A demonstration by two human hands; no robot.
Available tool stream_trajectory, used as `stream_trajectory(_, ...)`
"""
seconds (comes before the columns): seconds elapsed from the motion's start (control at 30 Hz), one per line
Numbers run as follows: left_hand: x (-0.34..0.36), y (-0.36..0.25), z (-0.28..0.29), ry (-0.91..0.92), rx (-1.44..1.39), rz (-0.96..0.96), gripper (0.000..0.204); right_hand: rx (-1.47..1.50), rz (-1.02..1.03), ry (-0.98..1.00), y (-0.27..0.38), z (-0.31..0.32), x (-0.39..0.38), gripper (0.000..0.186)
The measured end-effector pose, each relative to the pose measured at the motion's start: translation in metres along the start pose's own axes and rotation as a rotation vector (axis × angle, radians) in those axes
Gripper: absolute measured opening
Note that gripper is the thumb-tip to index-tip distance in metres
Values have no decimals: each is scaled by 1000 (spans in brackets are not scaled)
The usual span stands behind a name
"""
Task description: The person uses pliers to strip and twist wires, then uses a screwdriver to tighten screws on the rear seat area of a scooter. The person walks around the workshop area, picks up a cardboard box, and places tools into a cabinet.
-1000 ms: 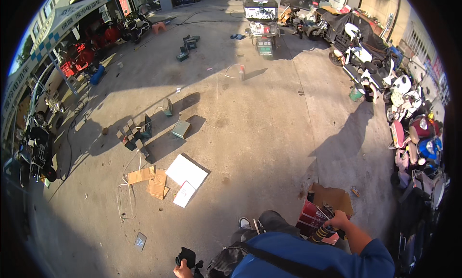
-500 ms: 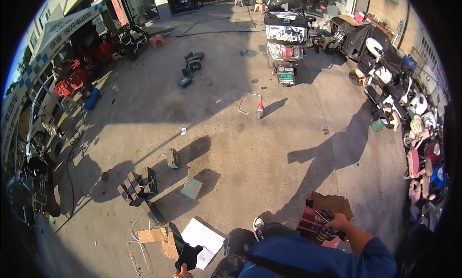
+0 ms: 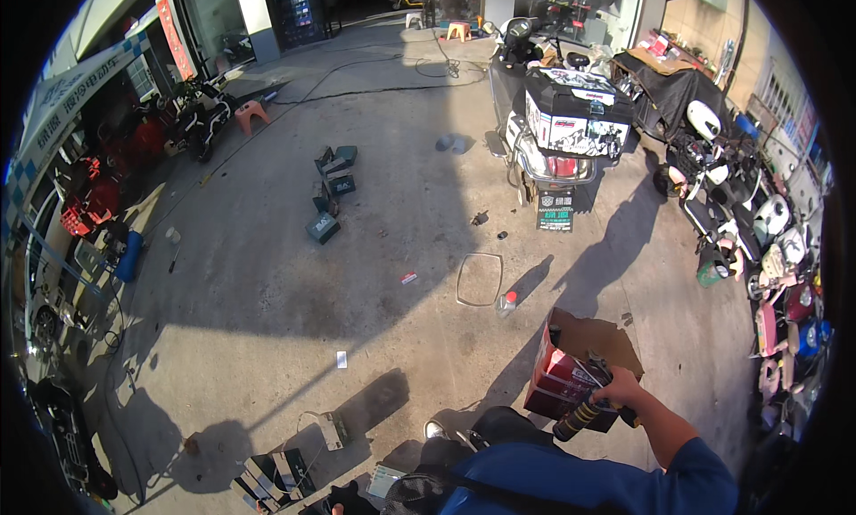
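My right hand (image 3: 615,387) is closed at the near edge of an open red cardboard box (image 3: 546,386), off to my right. In its grasp is what looks like a shock absorber (image 3: 578,419), with a black and yellow coil; the box edge seems gripped too. Low in the view, only a bit of my left hand (image 3: 337,510) shows, closed on a dark, irregularly shaped piece (image 3: 353,497) that the frame's edge cuts off. Close by stand several dark box-shaped batteries (image 3: 272,479), a lone battery (image 3: 333,430) and a pale grey-green block (image 3: 385,481).
Ahead on the concrete are a red-capped bottle (image 3: 506,304), a bent frame loop (image 3: 480,279) and several green-topped batteries (image 3: 324,228). A scooter with a large top case (image 3: 578,114) stands beyond. Parked scooters (image 3: 767,221) line the right; a cable (image 3: 357,93) crosses farther off.
I have moved forward, so the scooter and bottle are nearer. The red box has swung forward with my right hand. My left hand and its dark piece have slipped toward the lower edge.
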State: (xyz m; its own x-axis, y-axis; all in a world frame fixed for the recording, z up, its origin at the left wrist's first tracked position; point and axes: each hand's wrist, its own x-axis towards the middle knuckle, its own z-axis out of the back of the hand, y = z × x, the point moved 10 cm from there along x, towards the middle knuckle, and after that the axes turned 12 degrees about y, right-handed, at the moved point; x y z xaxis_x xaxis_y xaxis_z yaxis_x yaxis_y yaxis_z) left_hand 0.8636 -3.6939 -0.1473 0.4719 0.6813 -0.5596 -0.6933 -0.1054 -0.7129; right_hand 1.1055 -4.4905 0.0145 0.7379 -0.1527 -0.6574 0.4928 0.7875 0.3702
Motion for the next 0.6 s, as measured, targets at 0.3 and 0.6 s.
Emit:
stream_trajectory(0.3,266,-357,-182,75,31,-168,44,84,-88,101,199,84,306,81)
stream_trajectory(0.6,405,-589,-340,39,10,-131,49,35,-59,162,418,237,572,84)
